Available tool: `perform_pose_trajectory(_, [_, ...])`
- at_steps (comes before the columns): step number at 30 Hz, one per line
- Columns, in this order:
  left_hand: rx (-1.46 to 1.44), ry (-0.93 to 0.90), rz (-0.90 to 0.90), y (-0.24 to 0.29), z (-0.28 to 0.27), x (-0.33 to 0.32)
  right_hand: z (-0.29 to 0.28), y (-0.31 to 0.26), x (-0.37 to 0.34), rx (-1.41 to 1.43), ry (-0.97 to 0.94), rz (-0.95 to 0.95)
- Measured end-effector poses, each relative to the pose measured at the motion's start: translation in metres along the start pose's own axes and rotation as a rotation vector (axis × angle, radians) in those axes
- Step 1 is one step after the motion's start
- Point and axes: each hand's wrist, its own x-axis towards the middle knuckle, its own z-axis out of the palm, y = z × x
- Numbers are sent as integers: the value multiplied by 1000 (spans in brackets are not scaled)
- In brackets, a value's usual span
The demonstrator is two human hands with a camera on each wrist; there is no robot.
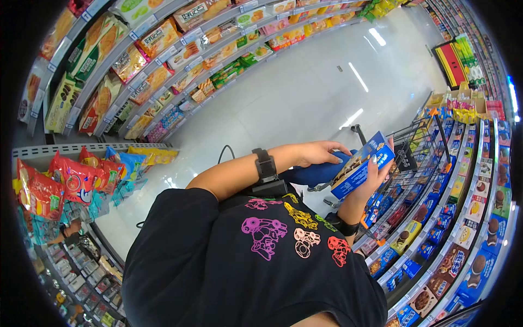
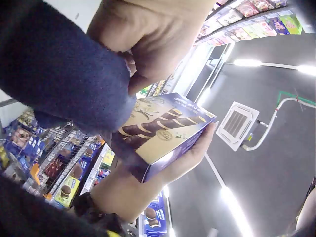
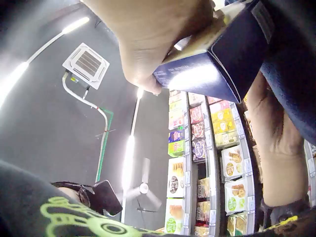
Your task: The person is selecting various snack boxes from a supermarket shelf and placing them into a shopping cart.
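Observation:
A blue box of chocolate wafer rolls (image 1: 362,166) is tilted in front of the person's body. My right hand (image 1: 373,177) grips it, with the thumb and fingers on opposite sides. In the left wrist view, rolled wafers are pictured on the broad cream face of the box (image 2: 168,128). My left hand (image 1: 321,153) is at the near end of the box, over dark blue fabric (image 1: 310,174). Its fingers are loosely extended, with fingertips right at the box edge. The right wrist view shows the right hand (image 3: 163,44) close up on the box (image 3: 212,69).
A black wire shopping cart (image 1: 419,147) stands just beyond the right hand. Shelves of boxed biscuits (image 1: 452,218) curve along the right. Packaged snacks (image 1: 158,38) line the left shelves, and red snack bags (image 1: 76,177) hang nearer. A pale shiny floor (image 1: 283,92) runs between.

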Motion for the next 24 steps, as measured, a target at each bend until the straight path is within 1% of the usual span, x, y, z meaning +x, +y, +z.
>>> perform_pose_trajectory(2, [-45, -6, -38, -2, 0, 1, -7, 7, 0, 34, -14, -3])
perform_pose_trajectory(3, [-39, 3, -33, -4, 0, 2, -10, 9, -1, 51, -25, -5])
perform_pose_trajectory(4, [-32, 13, -27, -7, -1, 3, -11, 8, -3, 82, -52, 32])
perform_pose_trajectory(7, [-8, 44, 27, -13, -2, 9, -5, 9, -10, 124, -28, 46])
perform_pose_trajectory(9, [-20, 66, 57, -13, -2, 14, -9, 19, -12, 37, 13, 43])
perform_pose_trajectory(11, [-64, 92, 71, -2, 2, 15, -6, 15, -17, -2, 0, 58])
perform_pose_trajectory(12, [-67, 90, 116, -2, 2, 19, -9, 16, -18, 10, -7, 48])
perform_pose_trajectory(15, [-158, 154, 240, -2, 11, 28, -14, 24, -14, -174, -20, -145])
perform_pose_trajectory(16, [-183, 193, 263, 2, 17, 28, -22, 29, -13, -160, -51, -109])
perform_pose_trajectory(19, [-206, 228, 337, -3, 30, 43, -42, 38, -10, -190, -5, -99])
perform_pose_trajectory(20, [-182, 193, 338, -8, 31, 50, -50, 39, -9, -213, 22, -109])
perform_pose_trajectory(23, [-148, 155, 254, -20, 50, 71, -80, 43, -6, -232, 128, -74])
perform_pose_trajectory(24, [-89, 137, 217, -25, 57, 77, -98, 48, -3, -200, 156, -32])
